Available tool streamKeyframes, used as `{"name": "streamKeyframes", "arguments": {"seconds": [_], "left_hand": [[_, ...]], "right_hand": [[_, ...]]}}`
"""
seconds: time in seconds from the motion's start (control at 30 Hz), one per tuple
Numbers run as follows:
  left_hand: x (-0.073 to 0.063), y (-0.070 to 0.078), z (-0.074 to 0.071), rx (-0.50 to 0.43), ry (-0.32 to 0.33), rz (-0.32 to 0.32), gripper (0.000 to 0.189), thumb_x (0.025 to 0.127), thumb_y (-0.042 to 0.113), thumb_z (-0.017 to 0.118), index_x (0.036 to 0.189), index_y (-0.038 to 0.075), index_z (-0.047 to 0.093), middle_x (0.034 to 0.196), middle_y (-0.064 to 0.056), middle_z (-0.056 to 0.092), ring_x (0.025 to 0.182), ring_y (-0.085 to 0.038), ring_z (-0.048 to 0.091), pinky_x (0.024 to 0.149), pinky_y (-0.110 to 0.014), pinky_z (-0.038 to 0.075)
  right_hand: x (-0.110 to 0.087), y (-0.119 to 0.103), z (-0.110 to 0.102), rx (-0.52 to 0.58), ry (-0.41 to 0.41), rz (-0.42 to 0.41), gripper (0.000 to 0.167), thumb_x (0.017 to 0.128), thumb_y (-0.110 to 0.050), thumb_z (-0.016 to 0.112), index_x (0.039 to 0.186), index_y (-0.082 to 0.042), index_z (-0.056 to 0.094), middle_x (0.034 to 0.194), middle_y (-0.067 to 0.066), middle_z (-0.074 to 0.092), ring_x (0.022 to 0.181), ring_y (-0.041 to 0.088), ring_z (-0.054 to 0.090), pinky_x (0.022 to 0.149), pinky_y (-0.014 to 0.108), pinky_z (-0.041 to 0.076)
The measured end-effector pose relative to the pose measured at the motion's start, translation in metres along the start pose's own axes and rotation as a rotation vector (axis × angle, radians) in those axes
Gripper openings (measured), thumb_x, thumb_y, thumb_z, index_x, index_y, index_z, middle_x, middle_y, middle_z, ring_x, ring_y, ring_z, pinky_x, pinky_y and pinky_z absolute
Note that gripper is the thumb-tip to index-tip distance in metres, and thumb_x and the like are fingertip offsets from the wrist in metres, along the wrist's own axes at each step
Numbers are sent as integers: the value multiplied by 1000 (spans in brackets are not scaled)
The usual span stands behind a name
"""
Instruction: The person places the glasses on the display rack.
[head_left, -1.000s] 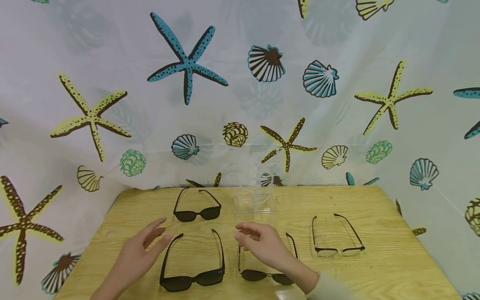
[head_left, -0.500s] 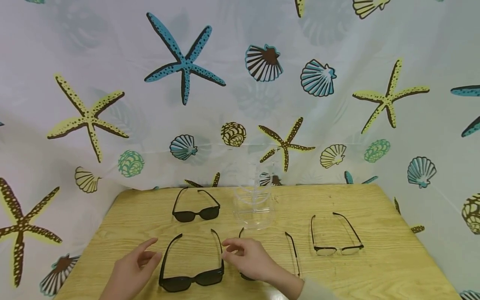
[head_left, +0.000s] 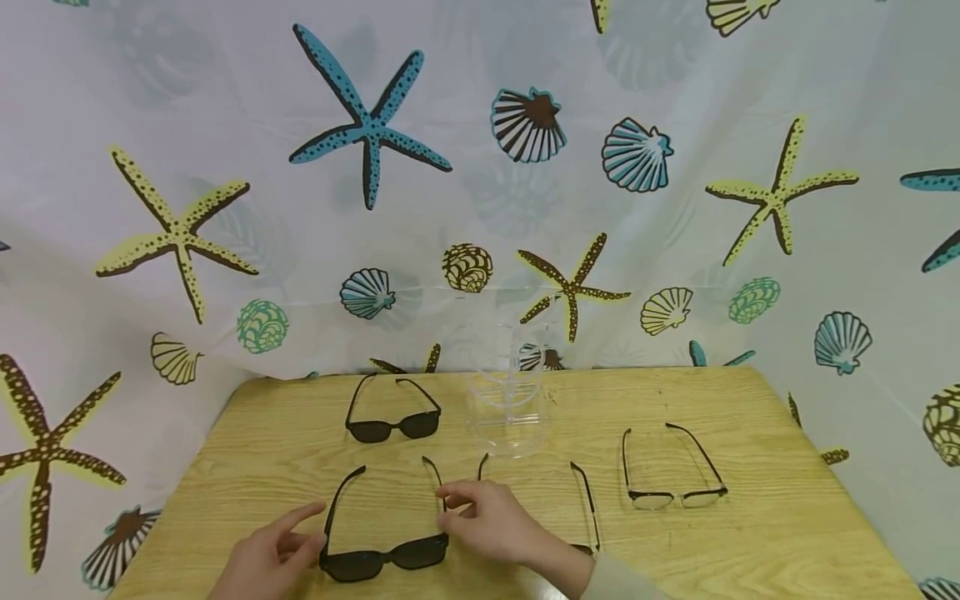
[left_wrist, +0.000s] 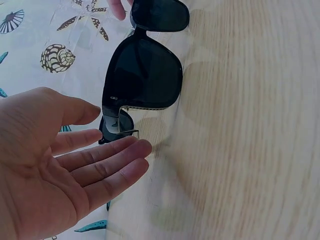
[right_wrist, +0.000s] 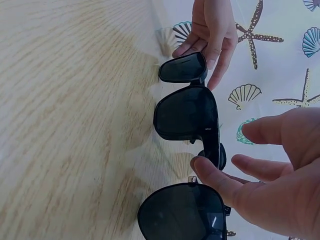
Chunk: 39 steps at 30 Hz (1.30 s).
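Observation:
A large pair of black sunglasses (head_left: 417,552) lies on the table with its temples spread toward the back. My left hand (head_left: 262,558) is at its left hinge, and the left wrist view shows that thumb and fingers (left_wrist: 112,167) loosely spread around the corner of the frame. On the other side, my right hand (head_left: 491,525) reaches the right temple, its thumb and fingers apart. The right wrist view has the fingertips right beside the hinge of the sunglasses (right_wrist: 182,115). Thin-framed sunglasses (head_left: 588,500) lie partly hidden under the right hand.
Smaller black sunglasses (head_left: 417,426) rest farther back on the left. Behind the middle stands a clear plastic stand (head_left: 508,421). Clear-lensed eyeglasses (head_left: 678,500) lie on the right of the wooden table (head_left: 787,533). A sea-patterned curtain (head_left: 450,208) hangs behind and at both sides.
Both hands have come down and toward the person, closing in on the two sides of the large black sunglasses. The right hand has also moved left. The eyewear lies as before.

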<state>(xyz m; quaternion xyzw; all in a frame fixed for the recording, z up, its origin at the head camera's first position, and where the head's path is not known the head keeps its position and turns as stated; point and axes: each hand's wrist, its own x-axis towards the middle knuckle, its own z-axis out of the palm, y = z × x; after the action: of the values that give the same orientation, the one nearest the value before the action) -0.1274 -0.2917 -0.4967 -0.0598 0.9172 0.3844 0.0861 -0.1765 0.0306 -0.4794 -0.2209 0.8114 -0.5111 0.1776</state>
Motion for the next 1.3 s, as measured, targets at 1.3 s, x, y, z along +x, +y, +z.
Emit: {"name": "streamKeyframes", "arguments": {"seconds": [1.3], "left_hand": [[-3,35,8,-296,9,61,48,103,12,68,150,5,58,98,-11,81,79,-17,77,74,-31,64]], "right_hand": [[-9,-1,-19,135,142,-23,17,101,-12,69,114,-3,76,103,12,77,74,26,74,64,30,61]]}}
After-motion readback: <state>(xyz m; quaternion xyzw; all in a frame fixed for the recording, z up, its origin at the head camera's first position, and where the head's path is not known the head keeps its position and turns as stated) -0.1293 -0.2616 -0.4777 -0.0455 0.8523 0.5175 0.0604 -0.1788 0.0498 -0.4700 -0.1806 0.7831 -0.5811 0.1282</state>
